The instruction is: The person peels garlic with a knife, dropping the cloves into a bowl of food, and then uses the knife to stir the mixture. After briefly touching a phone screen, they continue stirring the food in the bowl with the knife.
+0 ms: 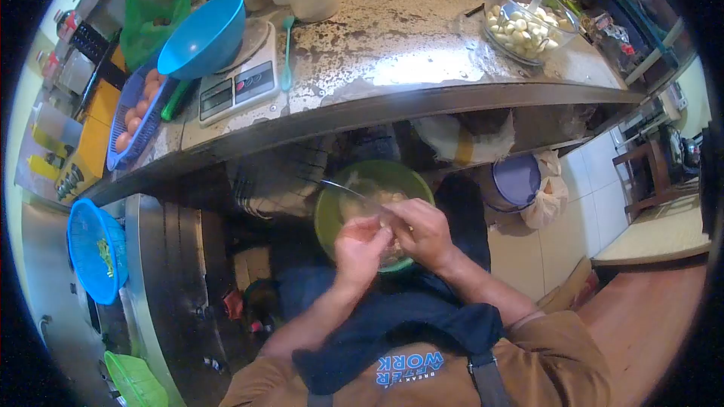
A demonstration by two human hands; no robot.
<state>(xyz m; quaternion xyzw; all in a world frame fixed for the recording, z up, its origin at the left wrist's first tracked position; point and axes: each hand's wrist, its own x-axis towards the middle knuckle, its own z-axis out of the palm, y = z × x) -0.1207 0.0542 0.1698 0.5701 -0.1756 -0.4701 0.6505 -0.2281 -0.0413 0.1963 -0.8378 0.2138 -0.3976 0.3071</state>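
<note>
Over a green bowl point(326, 220) on my lap, both hands are close together. My right hand point(424, 232) is closed round a knife point(351, 191), its thin blade reaching up and to the left across the bowl. My left hand point(360, 247) is pinched shut right beside it, fingertips meeting those of the right hand. Whatever sits between the left fingers is too small and covered to name. Pale pieces point(391, 197) show inside the bowl, partly hidden under my hands.
On the counter point(362, 38) stand a clear container point(558, 34) of peeled garlic cloves, a blue bowl point(200, 41) on a scale point(241, 87), and a purple basket point(121, 124) of eggs. A blue basket point(83, 256) is at left; a purple bucket point(516, 179) stands on the floor.
</note>
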